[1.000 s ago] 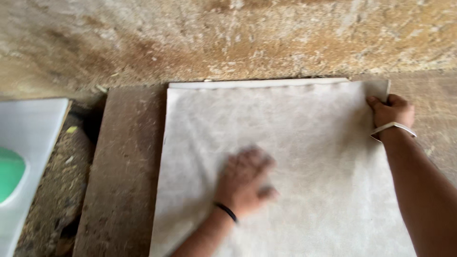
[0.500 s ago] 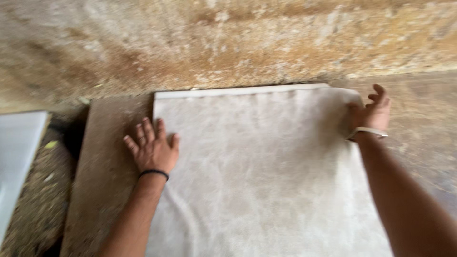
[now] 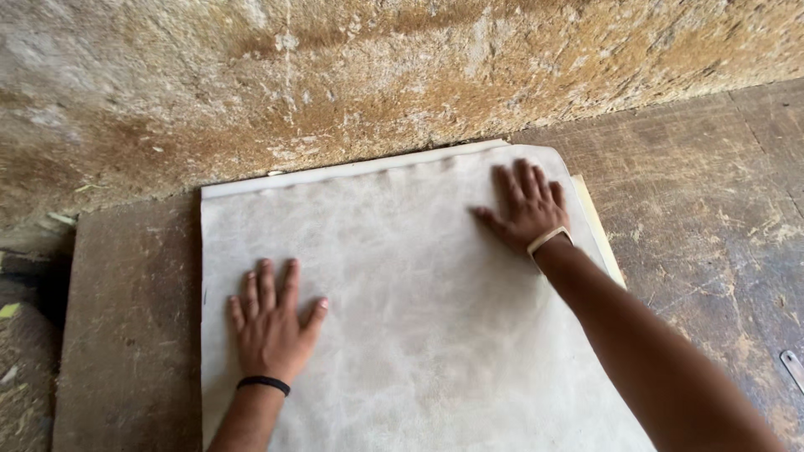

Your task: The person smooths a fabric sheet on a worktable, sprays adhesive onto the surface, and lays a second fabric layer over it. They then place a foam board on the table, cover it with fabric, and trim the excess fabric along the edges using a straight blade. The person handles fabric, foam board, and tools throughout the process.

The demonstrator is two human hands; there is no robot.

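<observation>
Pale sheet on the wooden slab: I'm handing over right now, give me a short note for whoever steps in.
Left hand: flat, fingers spread, pressing the pale sheet near its left edge.
Right hand: flat on the sheet's far right corner.
The sheet lies spread on the wooden slab, far edge against the rough wall.
Done: sheet laid out, mostly flat.
Left: small ripples along the far edge.

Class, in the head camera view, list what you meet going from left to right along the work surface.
Bare brown board → left hand flat on the pale sheet → right hand → scratched wooden surface.
</observation>
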